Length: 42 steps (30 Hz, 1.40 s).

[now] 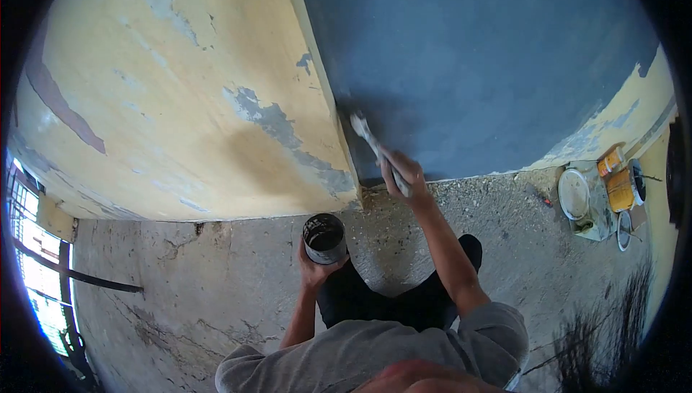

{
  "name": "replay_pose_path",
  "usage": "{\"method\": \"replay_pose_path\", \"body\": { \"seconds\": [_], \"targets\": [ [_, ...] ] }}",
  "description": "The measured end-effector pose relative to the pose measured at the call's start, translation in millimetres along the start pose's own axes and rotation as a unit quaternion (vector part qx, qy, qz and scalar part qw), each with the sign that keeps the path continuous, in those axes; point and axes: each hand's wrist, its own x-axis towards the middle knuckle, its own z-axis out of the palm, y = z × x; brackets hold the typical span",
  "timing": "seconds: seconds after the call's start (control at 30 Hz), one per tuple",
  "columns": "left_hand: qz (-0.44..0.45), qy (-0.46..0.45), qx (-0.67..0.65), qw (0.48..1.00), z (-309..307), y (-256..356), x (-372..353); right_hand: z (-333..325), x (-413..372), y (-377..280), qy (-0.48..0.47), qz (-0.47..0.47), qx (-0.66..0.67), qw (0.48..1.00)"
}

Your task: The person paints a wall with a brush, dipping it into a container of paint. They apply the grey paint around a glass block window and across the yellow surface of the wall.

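The fingers of the right hand (405,171) are gripping a long, thin brush with pale paint smears (371,141). The brush is slanting: its head is pointing up and left, and its handle end is poking out down and right, past the hand. The head is sitting right by a flat, dark blue painted wall (476,69), near its left edge; I cannot tell if it is touching. The fingers of the left hand (317,269) are holding a round, dark, messy can (328,255), and its open top is facing up. Beside the blue, a yellow wall (216,119) is peeling in grey patches. Below, a rough, cracked grey floor (238,270) is spreading out. On the right, a round white tub (574,193) and a yellow-orange plastic container (619,193) are standing. On the left, light is shining through a barred window (42,256).
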Motion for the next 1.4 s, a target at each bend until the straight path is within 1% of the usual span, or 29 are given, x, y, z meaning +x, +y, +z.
{"method": "replay_pose_path", "body": {
  "seconds": [0.07, 0.13, 0.2, 0.23, 0.27, 0.3, 0.37, 0.4, 0.43, 0.5, 0.53, 0.6, 0.63, 0.67, 0.7, 0.77, 0.8, 0.83, 0.9, 0.93, 1.0, 1.03, 1.1, 1.17, 1.23, 1.27, 1.3, 1.33, 1.4],
  "targets": [
    [-0.014, 0.025, -0.019, 0.999, -4.4, -3.6, -1.8, -4.2, -30.1, -2.2, -0.02, 0.021, 0.007, 1.0],
    [-0.007, 0.023, -0.007, 1.0, -9.1, -3.0, 3.7, -11.0, -33.9, 4.6, -0.037, 0.037, 0.013, 0.999],
    [-0.007, 0.016, 0.005, 1.0, -12.3, -4.2, 3.3, -18.3, -28.7, 15.0, -0.133, 0.014, -0.018, 0.991],
    [-0.007, 0.029, -0.003, 1.0, -12.9, -7.7, 3.0, -22.7, -0.7, 9.2, -0.123, -0.106, -0.03, 0.986],
    [-0.006, 0.041, -0.009, 0.999, -14.9, -11.3, 2.3, -24.9, 14.7, 30.1, -0.109, -0.253, -0.201, 0.94],
    [-0.005, 0.039, -0.008, 0.999, -16.8, -16.9, 1.4, -26.6, 31.7, 50.6, -0.088, -0.387, -0.362, 0.844],
    [-0.003, 0.06, -0.082, 0.995, -19.6, -27.4, -3.0, -47.7, 120.8, -7.9, -0.038, -0.361, -0.229, 0.903],
    [0.001, 0.058, -0.086, 0.995, -21.4, -28.0, -3.0, -55.5, 156.5, -30.2, -0.025, -0.371, -0.19, 0.909],
    [0.003, 0.055, -0.061, 0.997, -21.9, -28.8, -2.6, -62.0, 186.1, -50.5, -0.013, -0.381, -0.15, 0.912],
    [0.004, 0.05, -0.04, 0.998, -22.8, -27.8, -5.6, -70.5, 222.9, -87.5, 0.058, -0.452, -0.18, 0.872],
    [-0.01, 0.058, -0.031, 0.998, -22.2, -24.2, -7.8, -74.3, 229.7, -97.7, 0.056, -0.454, -0.183, 0.87],
    [-0.027, 0.065, -0.024, 0.997, -21.3, -25.8, -10.9, -76.6, 233.8, -108.9, 0.117, -0.383, -0.175, 0.9],
    [-0.037, 0.063, -0.043, 0.996, -21.5, -28.4, -12.8, -71.4, 224.2, -111.4, 0.119, -0.337, -0.161, 0.92],
    [-0.046, 0.061, -0.062, 0.995, -21.8, -30.4, -14.0, -63.5, 211.3, -102.8, 0.116, -0.361, -0.161, 0.911],
    [-0.049, 0.061, -0.063, 0.995, -23.0, -30.2, -15.1, -51.6, 191.9, -84.0, 0.114, -0.385, -0.16, 0.902],
    [-0.063, 0.054, -0.046, 0.995, -27.0, -29.0, -13.4, -21.8, 119.5, 1.6, 0.049, -0.394, -0.174, 0.901],
    [-0.061, 0.055, -0.047, 0.995, -29.5, -31.4, -10.8, -16.2, 59.7, 11.5, -0.165, -0.026, 0.004, 0.986],
    [-0.052, 0.049, -0.046, 0.996, -32.5, -35.1, -9.0, -2.3, 51.9, -16.1, -0.11, -0.169, -0.019, 0.979],
    [-0.04, 0.045, -0.045, 0.997, -37.7, -45.2, -3.5, -0.1, -14.4, 12.6, -0.229, -0.015, -0.03, 0.973],
    [-0.025, 0.059, -0.034, 0.997, -40.5, -52.9, -2.9, 5.2, -36.8, 18.6, -0.229, -0.013, -0.029, 0.973],
    [-0.011, 0.064, -0.021, 0.998, -45.1, -59.3, -0.8, 13.2, -69.3, 27.5, -0.146, -0.122, -0.101, 0.977],
    [-0.019, 0.061, -0.009, 0.998, -46.2, -60.0, 0.9, 13.6, -78.6, 35.4, -0.143, -0.116, -0.105, 0.977],
    [-0.032, 0.052, 0.004, 0.998, -49.3, -63.5, 2.8, 12.8, -92.0, 47.8, -0.293, -0.014, -0.079, 0.953],
    [-0.024, 0.063, -0.036, 0.997, -49.9, -70.3, 2.6, -4.7, -46.2, 36.0, -0.291, -0.152, -0.178, 0.928],
    [-0.021, 0.066, -0.024, 0.997, -49.1, -74.5, 1.3, -4.8, 6.3, 40.7, -0.18, -0.245, -0.166, 0.938],
    [-0.009, 0.074, -0.013, 0.997, -47.4, -75.4, 1.9, -16.5, 35.1, 25.3, -0.123, -0.331, -0.257, 0.899],
    [-0.015, 0.073, -0.014, 0.997, -46.3, -74.4, 0.2, -28.8, 61.1, 0.3, -0.065, -0.411, -0.34, 0.843],
    [-0.018, 0.07, -0.006, 0.997, -45.2, -72.1, -1.3, -37.7, 80.2, -24.9, -0.07, -0.409, -0.339, 0.844],
    [-0.023, 0.07, -0.002, 0.997, -39.6, -65.6, -3.0, -47.6, 108.0, -58.3, 0.007, -0.335, -0.26, 0.905]
  ]
}}
